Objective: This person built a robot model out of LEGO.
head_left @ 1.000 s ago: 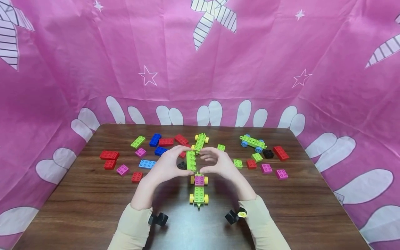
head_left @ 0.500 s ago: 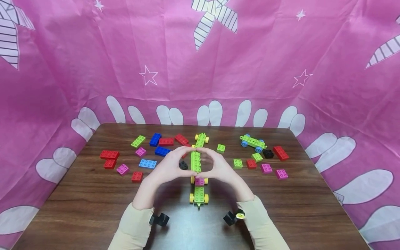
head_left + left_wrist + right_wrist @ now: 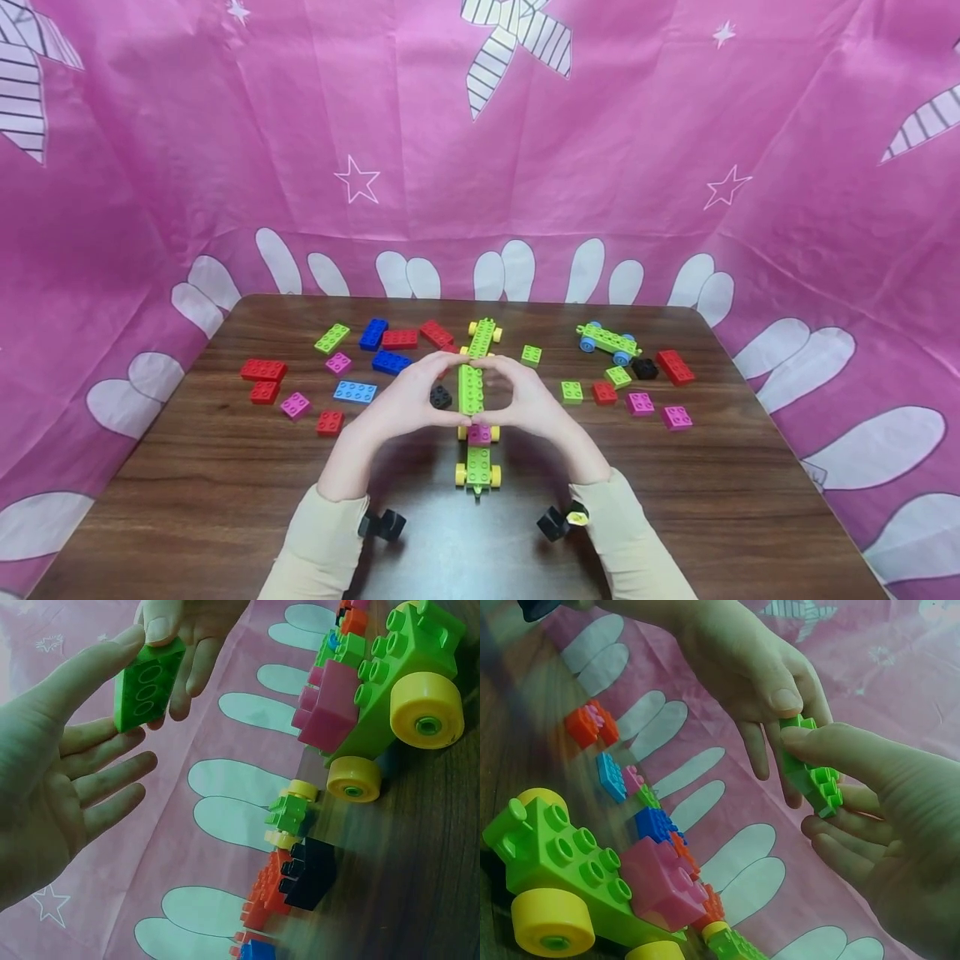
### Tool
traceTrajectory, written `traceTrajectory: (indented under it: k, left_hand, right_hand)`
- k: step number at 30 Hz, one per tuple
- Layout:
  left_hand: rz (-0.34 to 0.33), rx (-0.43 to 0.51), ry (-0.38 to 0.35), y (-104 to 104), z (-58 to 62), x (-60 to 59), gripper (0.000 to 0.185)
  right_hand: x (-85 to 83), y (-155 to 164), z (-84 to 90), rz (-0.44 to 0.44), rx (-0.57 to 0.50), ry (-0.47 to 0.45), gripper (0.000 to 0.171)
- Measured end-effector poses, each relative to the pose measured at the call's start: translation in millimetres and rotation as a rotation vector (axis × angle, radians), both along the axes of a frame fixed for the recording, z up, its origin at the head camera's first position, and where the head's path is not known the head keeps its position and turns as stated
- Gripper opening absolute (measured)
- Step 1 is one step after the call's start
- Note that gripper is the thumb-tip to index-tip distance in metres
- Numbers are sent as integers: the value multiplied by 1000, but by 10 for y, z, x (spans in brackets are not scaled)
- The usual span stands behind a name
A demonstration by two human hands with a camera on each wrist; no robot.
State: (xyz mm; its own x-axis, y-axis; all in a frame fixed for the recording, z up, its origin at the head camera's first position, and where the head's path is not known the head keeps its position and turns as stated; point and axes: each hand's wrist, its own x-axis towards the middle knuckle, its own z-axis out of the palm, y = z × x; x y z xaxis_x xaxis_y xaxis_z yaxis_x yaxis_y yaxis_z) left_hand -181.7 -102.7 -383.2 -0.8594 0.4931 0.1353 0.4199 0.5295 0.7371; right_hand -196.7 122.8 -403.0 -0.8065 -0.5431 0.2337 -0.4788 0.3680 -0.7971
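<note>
At your far left on the surface point(image 3: 172, 492) lie a long red brick point(image 3: 263, 370) and, nearer the middle, a light-blue brick point(image 3: 355, 392); neither looks needed for the step in hand. Your left hand point(image 3: 408, 400) comes next, its thumb and fingers pinching one side of the green brick point(image 3: 469, 390), with the spare fingers loosely spread. That brick is up in the air between your hands, turned on its side: the left wrist view shows its hollow underside, the right wrist view its studs. Closer to you stands the yellow-wheeled base point(image 3: 477, 475), with a pink brick point(image 3: 479, 437) on its far end and bare studs on the near end. Your right hand point(image 3: 532, 400) pinches the green brick too, thumb at the near end and fingers at the far end. Well off to the right sits the blue-wheeled base point(image 3: 609, 341), not touched by you.

You seem to be at the handling step, steadying or turning the brick, with nothing joined to it yet. If it is meant for the base, your next move calls for rolling its studs upward, lining it up over the bare studs and pressing evenly, without pushing the wheels along.
</note>
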Motion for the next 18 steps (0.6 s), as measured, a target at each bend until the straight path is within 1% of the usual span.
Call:
traceTrajectory:
  k: [8, 15, 18]
  left_hand:
    - [-20, -49, 38, -10, 5, -5, 74]
    - [-16, -106, 7, 21, -7, 17, 71]
    - [-9, -130, 19, 44, -32, 14, 68]
  right_hand:
    - [14, 8, -11, -25, 79, 37, 68]
    - [40, 31, -25, -32, 163, 79, 66]
    - [47, 33, -41, -28, 193, 102, 67]
